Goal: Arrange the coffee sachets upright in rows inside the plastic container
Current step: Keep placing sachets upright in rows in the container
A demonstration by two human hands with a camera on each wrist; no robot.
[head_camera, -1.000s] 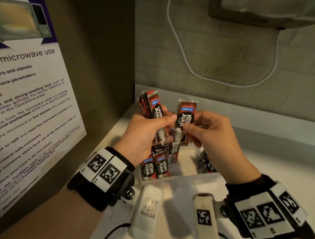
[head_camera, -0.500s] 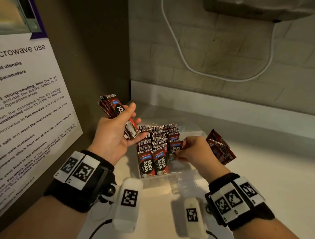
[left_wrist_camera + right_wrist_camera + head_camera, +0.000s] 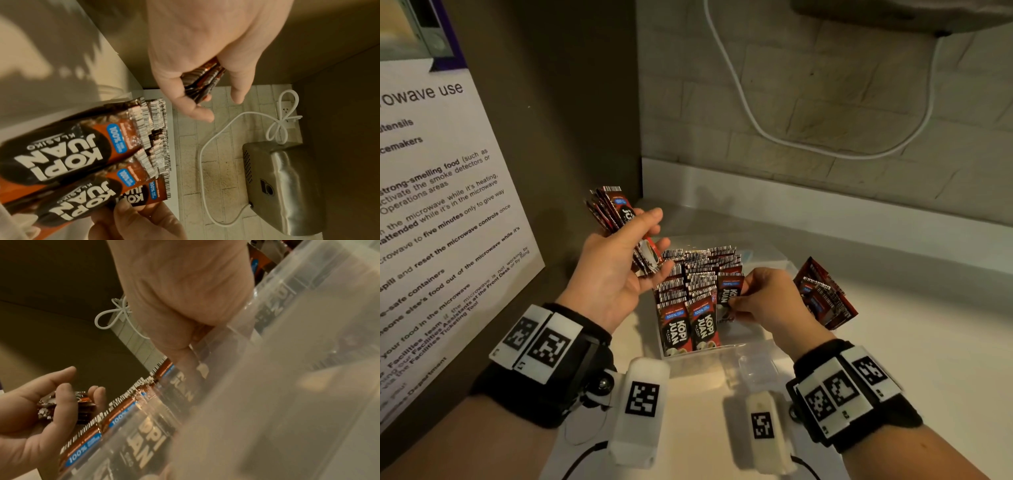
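A clear plastic container (image 3: 753, 347) sits on the white counter, with rows of red-and-black coffee sachets (image 3: 690, 270) standing upright along its left side. My left hand (image 3: 635, 251) hovers left of the container and grips a bundle of sachets (image 3: 613, 209), also visible as the bundle (image 3: 202, 81) in the left wrist view. My right hand (image 3: 743, 299) is down in the container, pinching a single sachet (image 3: 729, 293) that stands at the right end of the rows. Through the container wall (image 3: 287, 369) the right wrist view shows the sachet rows (image 3: 131, 412), blurred.
A loose pile of sachets (image 3: 825, 294) leans by the container's right side. A notice poster (image 3: 441, 205) hangs on the left wall. A white cable (image 3: 756, 130) loops over the brick back wall beneath a metal appliance (image 3: 287, 186). The counter (image 3: 911, 342) stretches to the right.
Both hands came down from chest height. My right hand carried its single sachet into the container beside the rows, while my left hand drew away to the left with the bundle.
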